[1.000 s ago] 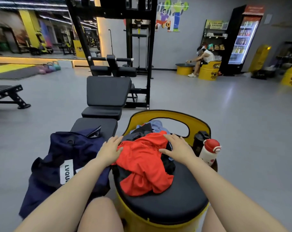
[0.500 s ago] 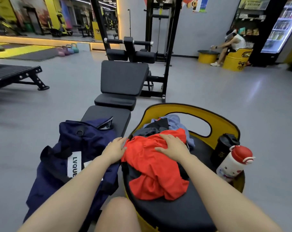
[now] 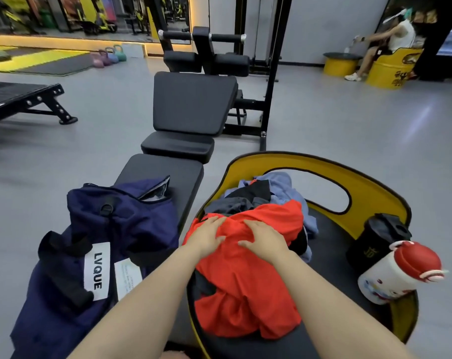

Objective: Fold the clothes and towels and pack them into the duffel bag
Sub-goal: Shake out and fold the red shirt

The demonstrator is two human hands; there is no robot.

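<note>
Both hands lie flat, no grip taken: left hand (image 3: 206, 235) and right hand (image 3: 265, 238) press the red garment (image 3: 248, 281) atop the pile on the round seat (image 3: 323, 224). Pinch its shoulders, lift clear, fold; duffel bag (image 3: 111, 229) waits at nine o'clock.

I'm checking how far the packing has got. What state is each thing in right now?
Duffel bag: unzipped at top, slumped on the bench.
Red garment: unfolded, crumpled on top of the pile.
Blue garment: unfolded, at the back of the pile.
Left hand: flat on the red garment.
Right hand: flat on the red garment.
Water bottle: capped, tilted.
</note>
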